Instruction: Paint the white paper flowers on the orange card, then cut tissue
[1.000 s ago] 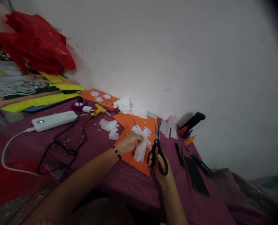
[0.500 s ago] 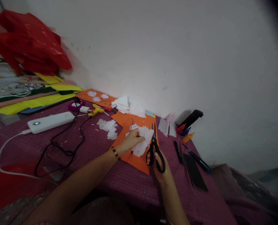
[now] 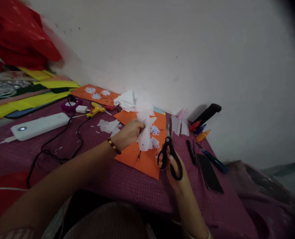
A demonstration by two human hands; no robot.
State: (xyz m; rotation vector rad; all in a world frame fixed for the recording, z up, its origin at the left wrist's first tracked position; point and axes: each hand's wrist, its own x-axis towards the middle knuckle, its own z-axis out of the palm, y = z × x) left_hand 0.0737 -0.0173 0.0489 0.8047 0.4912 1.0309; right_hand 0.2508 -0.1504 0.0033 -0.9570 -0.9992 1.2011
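Between the fingers of my left hand (image 3: 131,132) is a piece of thin white tissue paper (image 3: 145,136), raised over an orange sheet (image 3: 147,164). My right hand (image 3: 176,169) has its fingers through the handles of black-handled scissors (image 3: 169,141). The blades point away from me, right of the tissue and apart from it. White clusters with bluish specks (image 3: 154,130) lie on the orange sheet, partly covered by the tissue. Cut white scraps (image 3: 109,126) lie to the left, and a crumpled white tissue pile (image 3: 126,100) is behind.
At the left are a white power bank (image 3: 41,125), black cable (image 3: 44,151) and yellow glue gun (image 3: 95,109). A second orange sheet (image 3: 81,92) lies at the back. On the right are a black marker (image 3: 191,152), a phone (image 3: 209,174) and coloured tubes (image 3: 202,135).
My left hand has shifted the tissue left and up, away from the scissors, uncovering more of the speckled clusters. The scissors have moved slightly right and down. The camera view has shifted a little.
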